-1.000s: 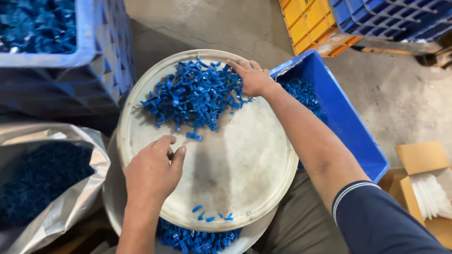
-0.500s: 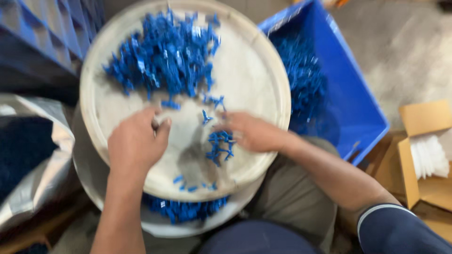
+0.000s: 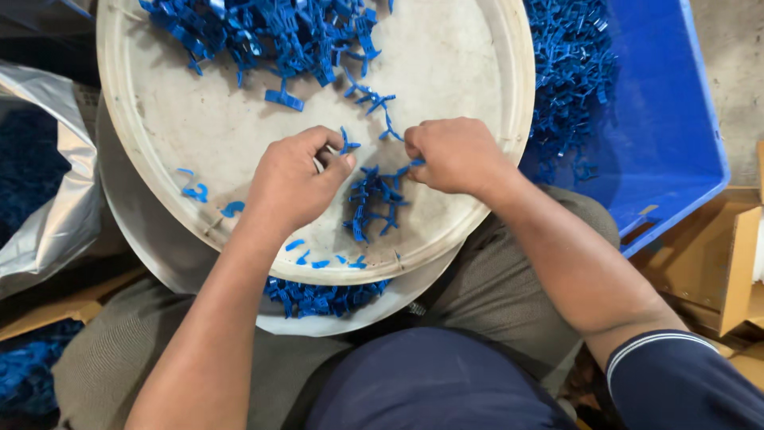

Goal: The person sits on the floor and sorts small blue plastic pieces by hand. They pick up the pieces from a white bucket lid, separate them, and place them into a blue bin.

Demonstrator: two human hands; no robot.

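Observation:
A round white tray [image 3: 446,56] rests on my lap with a heap of small blue plastic parts [image 3: 278,32] at its far side. A smaller cluster of blue parts [image 3: 370,199] lies near the front, between my hands. My left hand [image 3: 294,179] pinches one small blue part [image 3: 347,146] between thumb and fingers. Fingers curled over the cluster's right end, my right hand [image 3: 454,155] grips blue pieces. Several loose parts [image 3: 318,261] lie by the near rim.
A second white dish [image 3: 159,255] under the tray holds more blue parts [image 3: 318,296]. A blue crate [image 3: 668,143] of parts stands at the right, a silvery bag [image 3: 48,223] at the left, cardboard boxes [image 3: 732,271] at the lower right.
My right hand pulled a cluster of parts from the far heap toward the near side. Both hands have closed in on it, and the view has come closer to the tray.

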